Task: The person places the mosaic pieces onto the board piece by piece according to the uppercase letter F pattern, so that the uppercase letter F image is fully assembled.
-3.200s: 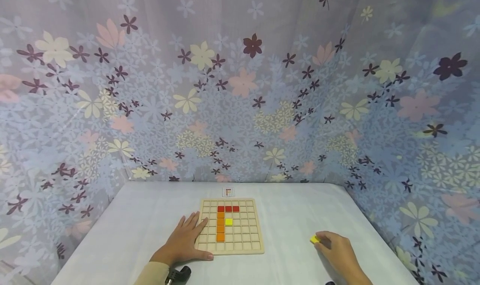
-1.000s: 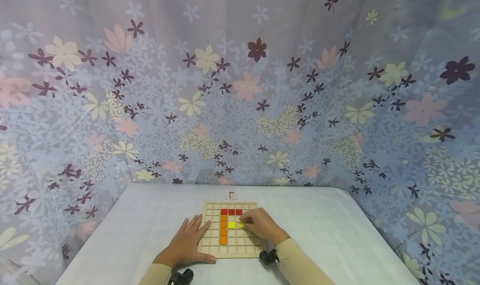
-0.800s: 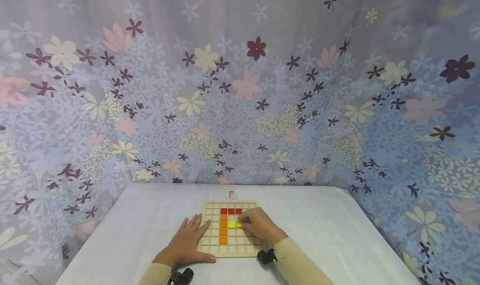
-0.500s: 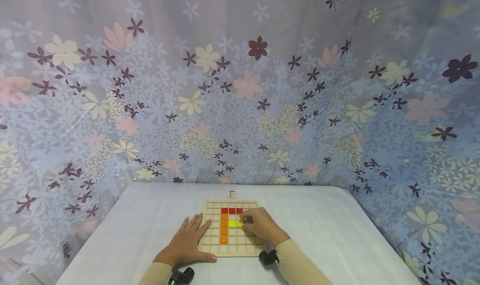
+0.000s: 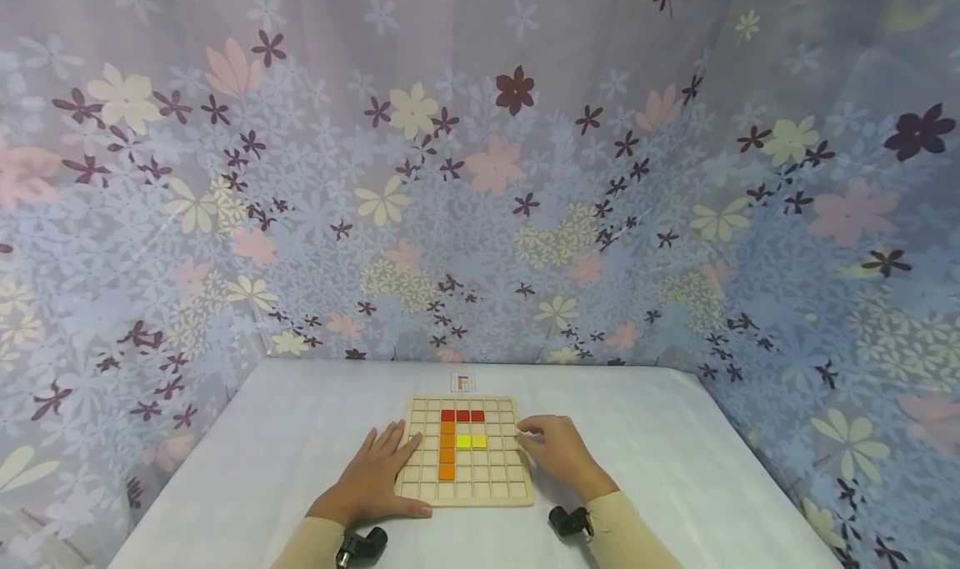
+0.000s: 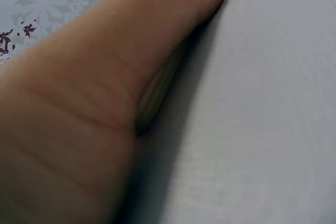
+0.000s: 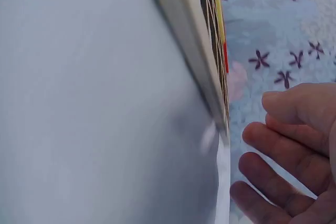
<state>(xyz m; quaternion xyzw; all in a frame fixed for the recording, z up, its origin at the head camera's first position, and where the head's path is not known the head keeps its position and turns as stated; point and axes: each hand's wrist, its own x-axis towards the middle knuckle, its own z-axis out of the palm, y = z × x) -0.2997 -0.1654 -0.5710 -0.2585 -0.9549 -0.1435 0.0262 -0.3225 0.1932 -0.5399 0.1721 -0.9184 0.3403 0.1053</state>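
Note:
A square wooden grid board (image 5: 502, 490) lies on the white-covered table. In its cells sit red tiles (image 5: 462, 416) in a short row, a column of orange tiles (image 5: 447, 450), and two yellow tiles (image 5: 472, 441) side by side. My left hand (image 5: 371, 479) rests with spread fingers along the board's left side, thumb at the near left corner. In the left wrist view the thumb (image 6: 157, 24) hides most of the board. By the board's right edge is my right hand (image 5: 564, 452); the right wrist view shows its loosely bent fingers (image 7: 286, 156) holding nothing.
A small printed card (image 5: 462, 382) with a coloured grid pattern lies just behind the board. Flowered cloth (image 5: 480, 219) hangs behind and beside the table (image 5: 637, 411). Black wrist devices (image 5: 570, 521) are worn on both forearms.
My right hand brought a yellow tile from the right onto the board, set it beside the first yellow one, let go and drew back rightward. The left hand stayed put.

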